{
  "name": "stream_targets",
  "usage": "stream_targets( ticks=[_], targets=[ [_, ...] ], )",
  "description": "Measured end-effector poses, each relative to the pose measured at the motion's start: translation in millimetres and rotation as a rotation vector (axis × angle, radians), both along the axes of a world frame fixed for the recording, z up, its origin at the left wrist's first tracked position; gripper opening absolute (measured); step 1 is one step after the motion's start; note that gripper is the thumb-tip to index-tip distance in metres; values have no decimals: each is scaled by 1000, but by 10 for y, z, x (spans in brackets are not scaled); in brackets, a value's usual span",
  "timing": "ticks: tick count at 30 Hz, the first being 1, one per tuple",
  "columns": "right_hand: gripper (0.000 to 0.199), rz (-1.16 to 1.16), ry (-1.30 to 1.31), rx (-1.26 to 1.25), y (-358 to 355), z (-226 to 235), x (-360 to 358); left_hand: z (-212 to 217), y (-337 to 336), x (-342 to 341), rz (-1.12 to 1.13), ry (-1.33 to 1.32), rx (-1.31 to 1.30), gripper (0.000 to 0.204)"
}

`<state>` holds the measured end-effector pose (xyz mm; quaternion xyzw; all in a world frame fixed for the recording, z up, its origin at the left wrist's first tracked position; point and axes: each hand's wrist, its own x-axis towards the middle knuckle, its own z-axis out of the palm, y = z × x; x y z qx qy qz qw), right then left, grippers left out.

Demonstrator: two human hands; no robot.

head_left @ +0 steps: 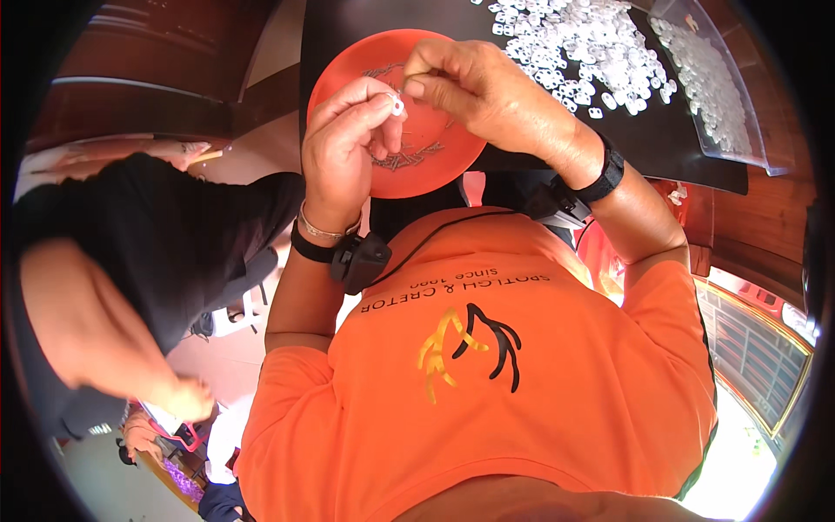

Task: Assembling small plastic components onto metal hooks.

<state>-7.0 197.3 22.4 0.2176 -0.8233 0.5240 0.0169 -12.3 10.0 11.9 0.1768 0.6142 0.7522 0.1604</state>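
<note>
- Head view gave me both bare hands over a round red plate, which overlapped the near edge of a dark table.
- I saw the left hand closed at the fingertips on one small white clip, above the plate; so pinched, its holed face stood out past the fingers, probably to leave it reachable from the other side.
- I saw the right hand bent in from the right, thumb and forefinger nearly meeting just beside the clip; whether a thin piece sat between those tips, I could not tell.
- Thin grey nails lay loose in the plate below, some near its far side; I judged its rim served to stop them rolling off.
- Beyond the right hand, a heap of white clips was spread on the table, likely for easy picking.
- Next to that heap, a clear box held more small pale pieces, presumably stock contained by its walls.
</note>
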Motion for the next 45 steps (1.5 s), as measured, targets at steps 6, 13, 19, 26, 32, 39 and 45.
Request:
stream_targets(
  ticks=[6, 13, 19, 26, 32, 39, 45],
  targets=[
    [14, 60, -239, -185, 39, 34, -41, -29, -6, -12, 101, 309, -206, 14],
    [21, 80, -213, 57, 29, 29, -72, -24, 35, -4, 53, 772, -416, 8],
    [23, 86, -23, 14, -51, -68, -65, -59, -19, -21, -3, 257, -122, 17],
    [10, 9, 49, 48, -121, 66, 9, -51, -109, -66, -27, -121, 220, 22],
    [6, -3, 22, -47, -80, -2, -73, -18, -112, -56, 50, -8, -265, 19],
    [8, 15, -121, -11, -9, 19, -73, -38, -141, -61, 70, 56, -226, 22],
    [8, -2, 25, 2, -36, 34, -68, -102, -134, -64, 68, 93, -227, 20]
  ],
)
